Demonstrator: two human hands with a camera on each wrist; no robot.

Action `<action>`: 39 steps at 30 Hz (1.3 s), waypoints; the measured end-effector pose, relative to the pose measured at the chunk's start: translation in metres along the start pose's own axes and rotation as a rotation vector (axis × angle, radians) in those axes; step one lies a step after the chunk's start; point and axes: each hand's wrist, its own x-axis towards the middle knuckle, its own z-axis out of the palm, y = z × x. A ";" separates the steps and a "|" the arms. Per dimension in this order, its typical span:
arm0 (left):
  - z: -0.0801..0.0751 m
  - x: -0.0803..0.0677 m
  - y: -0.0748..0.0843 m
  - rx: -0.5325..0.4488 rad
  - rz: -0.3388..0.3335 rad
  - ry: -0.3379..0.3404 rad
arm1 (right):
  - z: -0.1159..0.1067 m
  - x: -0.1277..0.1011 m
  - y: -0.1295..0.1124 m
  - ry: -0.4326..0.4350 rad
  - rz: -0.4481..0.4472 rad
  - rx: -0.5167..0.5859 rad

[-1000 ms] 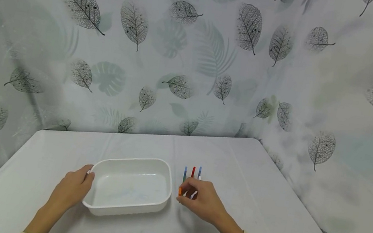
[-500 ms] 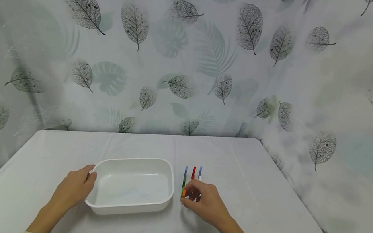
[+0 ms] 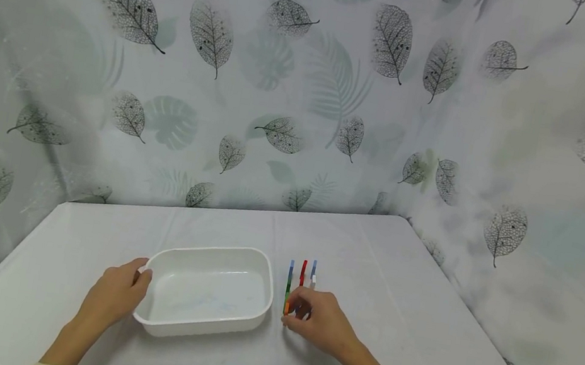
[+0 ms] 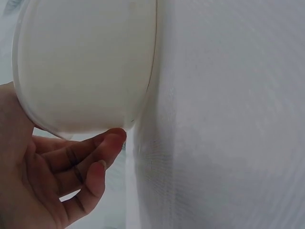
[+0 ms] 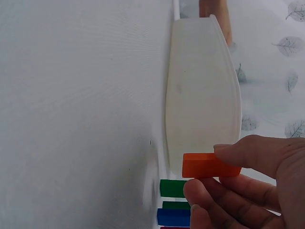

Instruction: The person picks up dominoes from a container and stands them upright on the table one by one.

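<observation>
A basin (image 3: 206,293) stands on the tabletop (image 3: 418,330), left of its middle and nearer the front edge than the back edge. The left hand (image 3: 116,295) lies against the basin's left end. Just right of the basin, a few small blocks (image 3: 303,272) lie side by side in short rows that run toward the back edge. The right hand (image 3: 319,322) sits at the front end of those rows, pinching one block (image 5: 209,165) just beside the basin's right wall. A patterned curtain (image 3: 286,79) hangs behind the back edge and along the right edge.
</observation>
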 end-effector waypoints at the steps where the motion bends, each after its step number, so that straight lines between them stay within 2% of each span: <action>1: 0.000 0.000 0.000 -0.001 0.003 0.002 | 0.001 0.000 0.001 -0.002 0.004 -0.008; 12: -0.001 0.000 -0.002 0.001 0.005 0.003 | 0.005 -0.002 0.006 -0.023 0.027 -0.031; 31: -0.004 -0.002 -0.004 -0.009 -0.006 -0.010 | 0.009 -0.003 0.008 -0.047 0.032 0.013; 39: -0.006 -0.002 -0.003 -0.006 -0.022 -0.020 | 0.008 -0.002 0.006 -0.059 0.061 -0.021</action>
